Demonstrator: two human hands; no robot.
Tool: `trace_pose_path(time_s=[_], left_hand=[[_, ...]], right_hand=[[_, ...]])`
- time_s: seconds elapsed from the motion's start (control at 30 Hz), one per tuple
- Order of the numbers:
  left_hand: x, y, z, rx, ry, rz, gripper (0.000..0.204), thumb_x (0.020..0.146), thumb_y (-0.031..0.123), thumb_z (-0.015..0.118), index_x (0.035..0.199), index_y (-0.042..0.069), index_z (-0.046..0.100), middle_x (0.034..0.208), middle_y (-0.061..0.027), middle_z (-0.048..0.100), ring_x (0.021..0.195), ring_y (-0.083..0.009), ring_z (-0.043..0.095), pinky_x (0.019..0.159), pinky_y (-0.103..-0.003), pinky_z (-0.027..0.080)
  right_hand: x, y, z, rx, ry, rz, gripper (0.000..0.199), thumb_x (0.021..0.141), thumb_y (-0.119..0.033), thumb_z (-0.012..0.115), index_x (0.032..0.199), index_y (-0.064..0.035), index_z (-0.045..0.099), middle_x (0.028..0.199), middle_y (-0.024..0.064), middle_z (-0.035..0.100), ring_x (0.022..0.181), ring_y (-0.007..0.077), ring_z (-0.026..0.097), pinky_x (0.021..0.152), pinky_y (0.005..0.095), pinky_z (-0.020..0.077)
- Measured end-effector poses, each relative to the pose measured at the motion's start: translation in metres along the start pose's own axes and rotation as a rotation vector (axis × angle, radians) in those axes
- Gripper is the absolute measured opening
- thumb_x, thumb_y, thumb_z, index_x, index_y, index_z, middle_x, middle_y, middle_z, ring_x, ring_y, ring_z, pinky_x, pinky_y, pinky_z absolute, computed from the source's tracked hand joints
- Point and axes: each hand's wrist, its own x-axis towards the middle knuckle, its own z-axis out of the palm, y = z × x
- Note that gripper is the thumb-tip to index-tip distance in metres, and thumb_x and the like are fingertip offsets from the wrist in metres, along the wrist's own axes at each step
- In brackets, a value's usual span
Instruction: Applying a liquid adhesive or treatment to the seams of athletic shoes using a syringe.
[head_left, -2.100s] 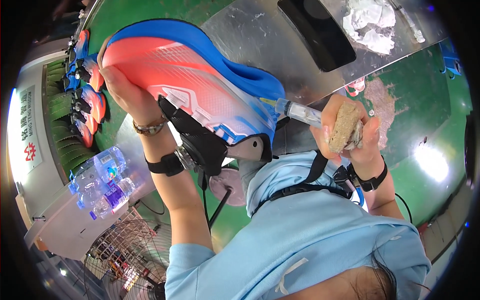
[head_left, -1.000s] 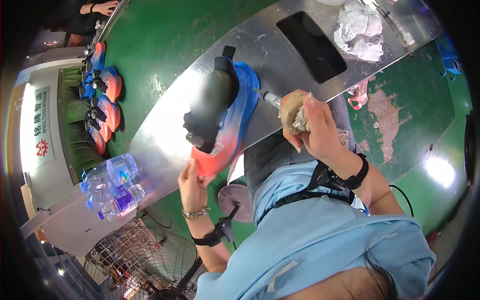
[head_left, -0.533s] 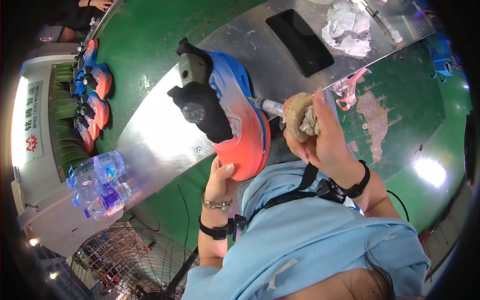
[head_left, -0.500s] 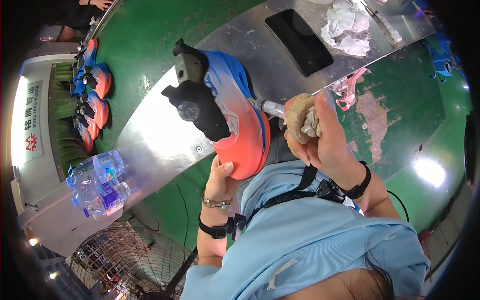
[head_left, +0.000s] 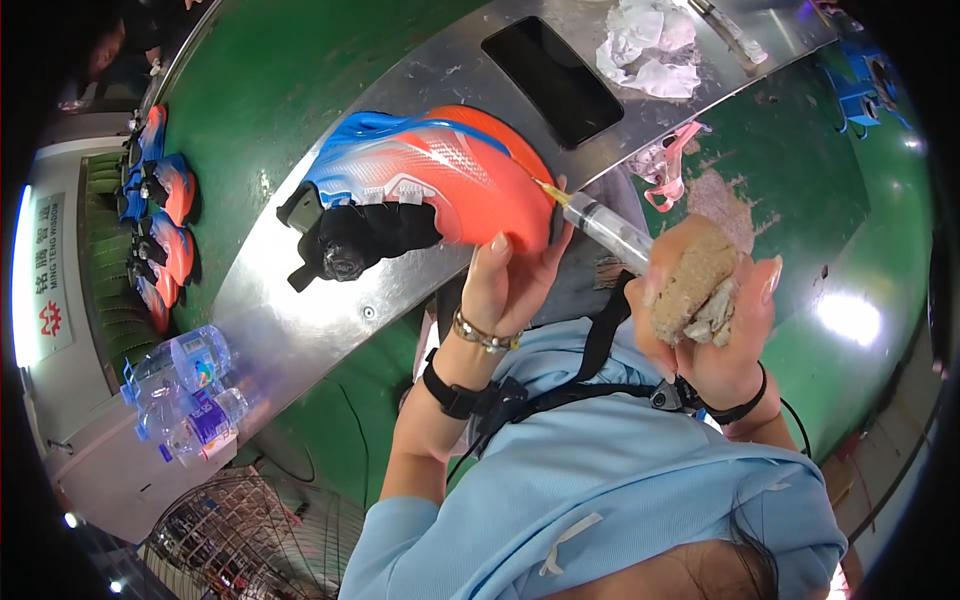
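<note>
My left hand grips the toe of a coral and blue sports shoe, which lies tilted on its side with its orange sole edge facing away from me. A black shoe last fills its opening. My right hand is closed around a clear syringe and a tan crumbly block with greyish-white wadding on it. The syringe's thin yellowish tip reaches the toe at the sole edge; whether it touches cannot be told.
A metal bench carries a black phone, crumpled white paper and another syringe. Plastic bottles stand at left. Several similar shoes line a green conveyor. A wire fan is below.
The shoe has turned from toe-toward-me to toe-right, tipping onto its side. My left hand has moved up and right with it. My right hand has shifted right and nearer, the syringe tip now at the toe.
</note>
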Motion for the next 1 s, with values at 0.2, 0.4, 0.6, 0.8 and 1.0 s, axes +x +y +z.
trace_pose_path(time_s=[0.2,0.4,0.6,0.8,1.0], left_hand=[[0.031,-0.008,0.000,-0.103,-0.136,0.026,0.051,0.075,0.017,0.067,0.119,0.008,0.044,0.128,-0.0068,0.042,0.127,-0.0199,0.030,0.103,-0.035,0.034],[0.046,-0.008,0.013,-0.055,-0.192,0.112,0.047,0.077,0.015,0.065,0.118,0.006,0.045,0.131,-0.0101,0.039,0.125,-0.0198,0.034,0.103,-0.033,0.035],[0.049,0.005,0.047,-0.095,0.069,0.130,0.041,0.081,0.017,0.061,0.116,0.003,0.045,0.122,-0.0121,0.049,0.112,-0.0196,0.048,0.094,-0.029,0.044],[0.043,0.023,0.070,-0.076,0.281,0.032,0.038,0.082,0.020,0.061,0.113,0.003,0.048,0.113,-0.0135,0.055,0.097,-0.0176,0.057,0.077,-0.022,0.052],[0.052,0.026,0.078,-0.050,0.332,-0.005,0.034,0.082,0.020,0.062,0.110,0.003,0.051,0.111,-0.0133,0.055,0.097,-0.0189,0.058,0.075,-0.022,0.053]], right_hand=[[-0.003,0.000,-0.003,-0.008,0.005,-0.099,0.059,0.086,-0.052,0.039,0.094,0.0060,0.047,0.065,0.0086,0.053,0.044,0.0079,0.045,0.037,0.0200,0.0328],[0.005,0.015,-0.002,0.000,-0.010,-0.217,0.051,0.084,-0.044,0.051,0.094,0.0056,0.049,0.070,0.0079,0.056,0.050,0.0071,0.049,0.042,0.0196,0.0381],[0.019,0.026,0.002,-0.057,0.053,-0.344,0.045,0.080,-0.038,0.058,0.091,0.0057,0.054,0.073,0.0086,0.059,0.053,0.0094,0.054,0.047,0.0214,0.0423],[0.029,0.035,-0.002,-0.301,0.017,-0.522,0.041,0.075,-0.035,0.060,0.088,0.0032,0.056,0.067,0.0083,0.061,0.052,0.0162,0.057,0.048,0.0242,0.0442],[0.035,0.044,-0.011,-0.425,0.023,-0.700,0.042,0.075,-0.037,0.060,0.088,0.0022,0.056,0.067,0.0084,0.061,0.051,0.0182,0.057,0.047,0.0261,0.0433]])
